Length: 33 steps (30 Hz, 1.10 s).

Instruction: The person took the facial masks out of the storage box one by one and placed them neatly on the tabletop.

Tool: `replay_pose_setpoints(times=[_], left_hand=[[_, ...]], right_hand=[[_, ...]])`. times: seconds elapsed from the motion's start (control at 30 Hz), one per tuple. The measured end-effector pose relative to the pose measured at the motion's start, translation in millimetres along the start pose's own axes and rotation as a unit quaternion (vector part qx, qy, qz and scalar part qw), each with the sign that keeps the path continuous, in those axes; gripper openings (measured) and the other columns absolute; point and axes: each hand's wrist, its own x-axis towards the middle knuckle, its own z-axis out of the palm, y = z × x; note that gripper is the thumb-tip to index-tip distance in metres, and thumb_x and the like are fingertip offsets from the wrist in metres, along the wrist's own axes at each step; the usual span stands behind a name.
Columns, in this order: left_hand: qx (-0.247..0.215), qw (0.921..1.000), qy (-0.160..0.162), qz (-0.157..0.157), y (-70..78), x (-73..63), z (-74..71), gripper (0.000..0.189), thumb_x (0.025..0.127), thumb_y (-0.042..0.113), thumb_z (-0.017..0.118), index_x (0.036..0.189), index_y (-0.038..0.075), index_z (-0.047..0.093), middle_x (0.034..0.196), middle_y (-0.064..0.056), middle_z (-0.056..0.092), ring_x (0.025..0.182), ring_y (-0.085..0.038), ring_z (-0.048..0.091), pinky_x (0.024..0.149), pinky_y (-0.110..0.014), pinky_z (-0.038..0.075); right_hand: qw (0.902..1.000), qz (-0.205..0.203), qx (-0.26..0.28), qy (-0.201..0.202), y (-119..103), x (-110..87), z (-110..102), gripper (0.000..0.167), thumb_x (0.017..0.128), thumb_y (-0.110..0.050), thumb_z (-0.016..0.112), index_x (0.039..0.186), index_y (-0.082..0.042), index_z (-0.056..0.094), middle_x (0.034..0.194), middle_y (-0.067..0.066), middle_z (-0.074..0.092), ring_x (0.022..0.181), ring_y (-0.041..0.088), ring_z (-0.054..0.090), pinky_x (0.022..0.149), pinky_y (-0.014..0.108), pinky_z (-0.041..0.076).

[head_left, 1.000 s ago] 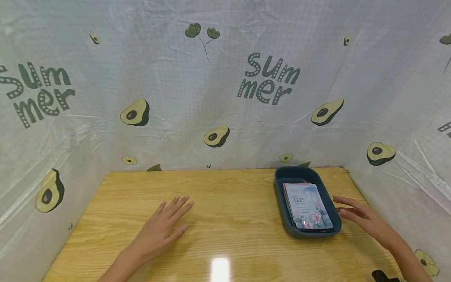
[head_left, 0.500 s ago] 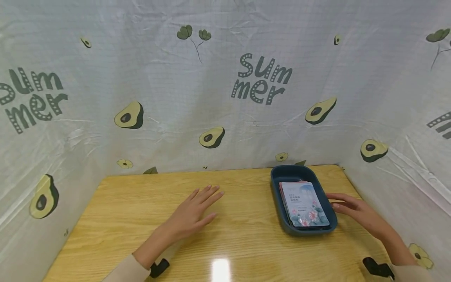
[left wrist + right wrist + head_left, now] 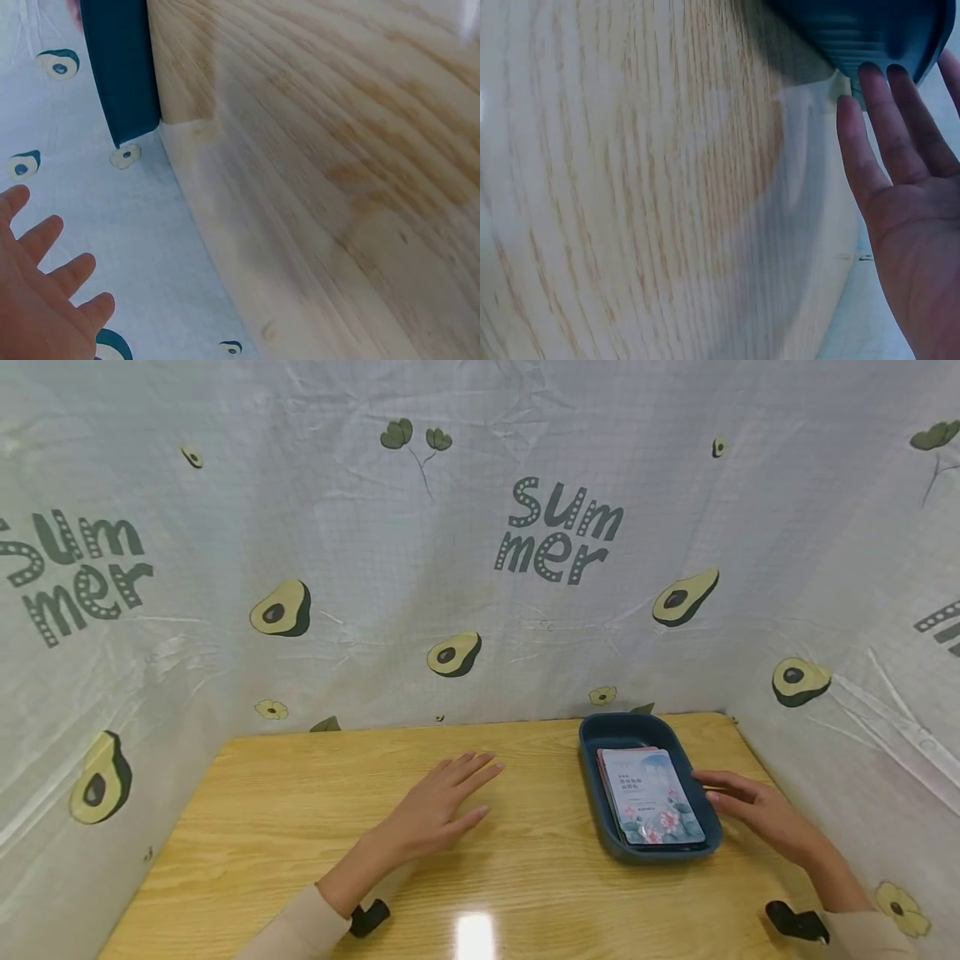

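A dark blue plastic basket (image 3: 663, 857) stands at the right of the wooden table in the head view. In it lies a stack of flat packets, the top packet (image 3: 648, 793) pale with pink lotus flowers and printed text. My right hand (image 3: 768, 818) is beside the basket's right wall, fingertips right at the side. In the right wrist view its extended fingers (image 3: 900, 150) overlap the basket wall (image 3: 870, 37). My left hand (image 3: 438, 810) hovers over the middle of the table, fingers spread and holding nothing. The left wrist view shows the basket's other side (image 3: 124, 67) beyond that hand.
A white cloth (image 3: 360, 552) printed with avocados and "summer" lettering hangs behind the table and along both sides. Black wrist straps (image 3: 798, 922) show near both beige sleeves (image 3: 300, 922). Light glares off the table's (image 3: 525, 893) front part.
My left hand has moved right and forward across the table toward the basket. My right hand has come slightly closer to the basket's side. The packets stay in the basket.
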Motion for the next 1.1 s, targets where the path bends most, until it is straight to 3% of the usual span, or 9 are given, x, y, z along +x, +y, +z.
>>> replay_pose_setpoints(times=[0.4,0.67,0.93,1.1], left_hand=[[-0.015,0.9996,0.002,0.024,13.0,19.8,3.1,0.058,0.108,0.04,0.045,0.16,0.017,0.035,0.164,-0.009,0.034,0.15,-0.03,0.032,0.12,-0.057,0.028],[-0.026,0.9991,0.018,0.029,20.8,41.6,3.0,0.058,0.109,0.044,0.041,0.161,0.02,0.032,0.164,-0.005,0.033,0.15,-0.025,0.032,0.12,-0.05,0.032],[-0.078,0.9965,0.021,0.022,33.0,74.8,6.4,0.055,0.11,0.041,0.039,0.162,0.023,0.03,0.166,0.0,0.03,0.152,-0.018,0.028,0.122,-0.046,0.03],[-0.073,0.9968,0.022,0.025,44.1,102.3,10.0,0.057,0.11,0.043,0.04,0.163,0.024,0.028,0.166,0.001,0.029,0.152,-0.016,0.027,0.122,-0.043,0.029]], right_hand=[[0.9987,0.02,0.043,-0.016,2,-8.2,10,0.047,0.106,-0.023,0.057,0.149,-0.004,0.049,0.144,-0.004,0.048,0.117,-0.015,0.048,0.09,0.016,0.052],[0.9922,0.033,0.115,-0.035,6,-8.0,12,0.051,0.107,-0.019,0.054,0.153,0.001,0.041,0.136,-0.025,0.048,0.119,-0.015,0.049,0.093,0.015,0.05],[0.9917,0.033,0.122,-0.025,7,-4.3,14,0.053,0.107,-0.02,0.055,0.154,0.0,0.04,0.135,-0.027,0.047,0.118,-0.015,0.05,0.092,0.017,0.052],[0.9945,0.052,0.09,-0.008,7,-4.1,17,0.055,0.107,-0.029,0.055,0.155,-0.006,0.041,0.156,0.007,0.04,0.115,-0.019,0.044,0.091,0.017,0.051]])
